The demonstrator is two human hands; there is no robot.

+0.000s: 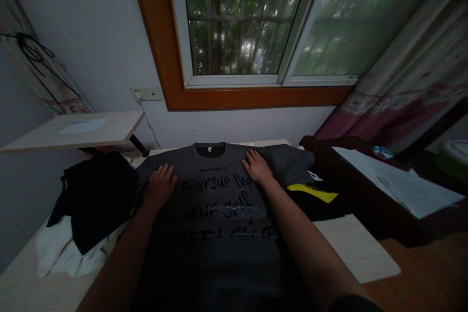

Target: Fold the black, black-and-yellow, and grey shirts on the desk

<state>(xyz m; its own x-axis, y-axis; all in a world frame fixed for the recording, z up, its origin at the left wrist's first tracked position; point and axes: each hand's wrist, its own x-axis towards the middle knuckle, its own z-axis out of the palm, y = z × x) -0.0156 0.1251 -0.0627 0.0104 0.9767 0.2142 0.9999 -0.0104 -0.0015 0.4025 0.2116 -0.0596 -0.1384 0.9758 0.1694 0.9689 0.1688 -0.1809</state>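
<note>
At lower centre of the frame, the dark grey short-sleeved T-shirt [215, 197] lies face up on the pale wood-look tabletop [69, 292], collar [210, 157] farthest from you. Its glossy black lettering [239, 210] stands out against matte, soft-looking cloth. Your left hand [161, 185] and right hand [258, 168] rest flat on its upper part, fingers slightly apart, clamped on nothing. Step judged in hand: smoothing; the next move calls for light, even pressure. Beyond, at upper centre, is a white-framed sliding glass window [248, 19].

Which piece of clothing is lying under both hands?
The grey T-shirt, spread out with lettering across its chest: the left hand and right hand rest on it. The black garment and white cloth lie bunched at left.
</note>
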